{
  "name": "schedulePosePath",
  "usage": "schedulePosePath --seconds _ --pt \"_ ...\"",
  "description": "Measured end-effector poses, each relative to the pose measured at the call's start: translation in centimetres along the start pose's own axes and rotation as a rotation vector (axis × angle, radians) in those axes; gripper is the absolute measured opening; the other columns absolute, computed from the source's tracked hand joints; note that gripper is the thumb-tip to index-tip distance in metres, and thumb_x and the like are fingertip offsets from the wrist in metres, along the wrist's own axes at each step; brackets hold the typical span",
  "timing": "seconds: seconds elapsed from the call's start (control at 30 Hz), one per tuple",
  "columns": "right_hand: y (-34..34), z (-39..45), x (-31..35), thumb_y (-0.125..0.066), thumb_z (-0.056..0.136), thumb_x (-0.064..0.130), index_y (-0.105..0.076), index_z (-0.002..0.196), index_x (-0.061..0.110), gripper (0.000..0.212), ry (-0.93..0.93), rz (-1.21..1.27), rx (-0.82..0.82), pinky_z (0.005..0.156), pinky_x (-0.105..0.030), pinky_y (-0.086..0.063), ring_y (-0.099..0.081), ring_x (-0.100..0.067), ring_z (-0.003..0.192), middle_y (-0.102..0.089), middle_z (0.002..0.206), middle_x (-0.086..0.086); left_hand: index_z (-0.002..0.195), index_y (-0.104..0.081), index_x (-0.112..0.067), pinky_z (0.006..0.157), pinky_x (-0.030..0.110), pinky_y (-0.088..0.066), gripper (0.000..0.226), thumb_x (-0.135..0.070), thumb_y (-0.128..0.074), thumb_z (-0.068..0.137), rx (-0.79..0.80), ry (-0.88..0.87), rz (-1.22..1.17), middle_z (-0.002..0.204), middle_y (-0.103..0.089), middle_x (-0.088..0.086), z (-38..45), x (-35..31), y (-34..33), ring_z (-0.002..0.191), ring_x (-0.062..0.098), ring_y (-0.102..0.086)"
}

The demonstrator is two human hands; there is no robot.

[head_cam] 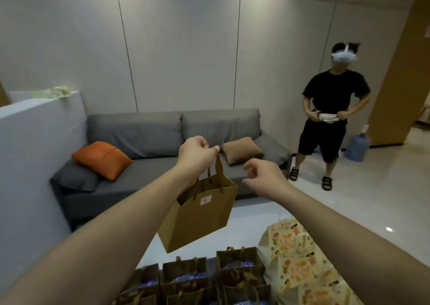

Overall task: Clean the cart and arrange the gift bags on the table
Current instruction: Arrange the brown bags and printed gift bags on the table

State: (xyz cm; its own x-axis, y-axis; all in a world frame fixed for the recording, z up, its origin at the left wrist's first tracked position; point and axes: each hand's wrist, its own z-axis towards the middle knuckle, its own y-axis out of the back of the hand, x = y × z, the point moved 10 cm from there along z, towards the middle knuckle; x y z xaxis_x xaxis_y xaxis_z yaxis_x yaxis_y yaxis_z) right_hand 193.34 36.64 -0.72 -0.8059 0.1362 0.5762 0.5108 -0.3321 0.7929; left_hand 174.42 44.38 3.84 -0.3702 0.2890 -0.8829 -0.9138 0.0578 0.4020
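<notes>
The gift bag (197,214) of plain brown paper hangs in the air in the head view, tilted, with its open mouth turned up and toward the left and a small white label marked "9" near its top edge. What lies inside cannot be made out.

The left hand (197,155) is the grip that carries it: fingers and thumb are curled round the tops of the brown handles, and the bag hangs directly below that fist, above the floor (372,200) and above the row of bags below. The handle loops vanish into the fist, so how many fingers pass through them cannot be told. The right hand (263,172) is just beside the bag's upper right corner, apart from it, its fingers loosely curled and holding nothing.

At the bottom edge stand more dark brown gift bags (237,265) in rows, cut off by the frame; something bluish shows in their mouths but is too dim to name. What they stand on is hidden. To their right lies a pale patterned cloth (300,265), also cut off.

Behind are a grey sofa (151,137) with an orange cushion (102,159) and a tan cushion (242,150), and a second person (335,109) in black wearing a headset, standing near a blue water jug (357,147).
</notes>
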Motion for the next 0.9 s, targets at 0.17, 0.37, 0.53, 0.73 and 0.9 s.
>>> schedulePosePath --seconds 0.17,0.37,0.53,0.73,0.9 --pt "-7.1 0.6 -0.3 -0.070 0.091 0.021 -0.060 0.131 0.021 0.041 -0.015 -0.036 0.160 0.080 -0.027 -0.049 -0.061 -0.017 0.105 -0.064 0.118 0.000 0.077 -0.051 -0.019 0.072 0.046 -0.058 0.029 -0.034 -0.071 0.093 -0.060 0.033 0.070 0.071 -0.057 0.004 0.5 3.5 4.0 0.065 0.022 -0.055" --pt "-14.2 2.7 -2.7 -0.069 0.092 0.020 -0.060 0.131 0.022 0.040 -0.028 -0.060 0.288 0.085 -0.026 -0.048 -0.060 -0.018 0.112 -0.062 0.127 0.000 0.082 -0.052 -0.019 0.072 0.040 -0.058 0.027 -0.036 -0.069 0.094 -0.083 0.126 0.154 0.076 -0.057 0.005 2.0 8.7 3.8 0.070 0.021 -0.059" --pt "-19.7 5.0 -10.2 -0.068 0.090 0.018 -0.061 0.128 0.022 0.039 -0.120 -0.110 0.405 0.079 -0.024 -0.050 -0.060 -0.016 0.101 -0.063 0.123 0.000 0.089 -0.058 -0.017 0.071 0.038 -0.061 0.023 -0.036 -0.068 0.095 -0.081 0.252 0.205 0.082 -0.066 0.010 3.3 14.0 0.2 0.073 0.023 -0.066" --pt "-27.6 5.6 -22.1 -0.067 0.082 0.022 -0.067 0.108 0.020 0.027 -0.241 -0.224 0.644 0.072 -0.027 -0.051 -0.064 -0.021 0.095 -0.069 0.110 -0.004 0.088 -0.058 -0.017 0.058 0.027 -0.049 0.024 -0.038 -0.067 0.096 -0.041 0.394 0.263 0.080 -0.062 0.004 4.4 20.9 -5.9 0.069 0.015 -0.058" --pt "-35.2 4.0 -29.9 -0.064 0.092 0.036 -0.062 0.124 0.016 0.038 -0.325 -0.234 0.820 0.082 -0.028 -0.047 -0.062 -0.029 0.114 -0.066 0.123 -0.011 0.088 -0.061 -0.019 0.062 0.028 -0.053 0.024 -0.041 -0.067 0.095 -0.012 0.472 0.339 0.081 -0.061 -0.005 4.2 26.0 -10.1 0.074 0.010 -0.058"
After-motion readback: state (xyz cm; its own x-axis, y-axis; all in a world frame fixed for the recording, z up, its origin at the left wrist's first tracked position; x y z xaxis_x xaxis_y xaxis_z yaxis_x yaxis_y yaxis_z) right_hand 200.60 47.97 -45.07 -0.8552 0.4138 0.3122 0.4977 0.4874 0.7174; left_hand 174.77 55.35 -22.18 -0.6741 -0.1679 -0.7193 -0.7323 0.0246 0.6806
